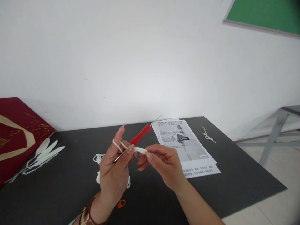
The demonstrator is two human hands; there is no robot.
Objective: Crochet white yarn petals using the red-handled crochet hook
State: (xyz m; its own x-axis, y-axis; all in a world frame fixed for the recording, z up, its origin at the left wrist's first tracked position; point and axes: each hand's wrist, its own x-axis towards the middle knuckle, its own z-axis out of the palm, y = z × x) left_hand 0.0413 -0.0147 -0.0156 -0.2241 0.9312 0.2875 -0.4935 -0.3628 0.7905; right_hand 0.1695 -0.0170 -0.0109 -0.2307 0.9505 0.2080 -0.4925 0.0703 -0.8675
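Head view — both hands hide the white crochet piece's ends.

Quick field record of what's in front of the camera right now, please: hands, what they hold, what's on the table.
left hand: white yarn looped over the index finger
right hand: pinching the white crocheted strip
crochet hook: red handle, between both hands
table: black; printed sheets, orange marker, white petal pieces
far left: red box
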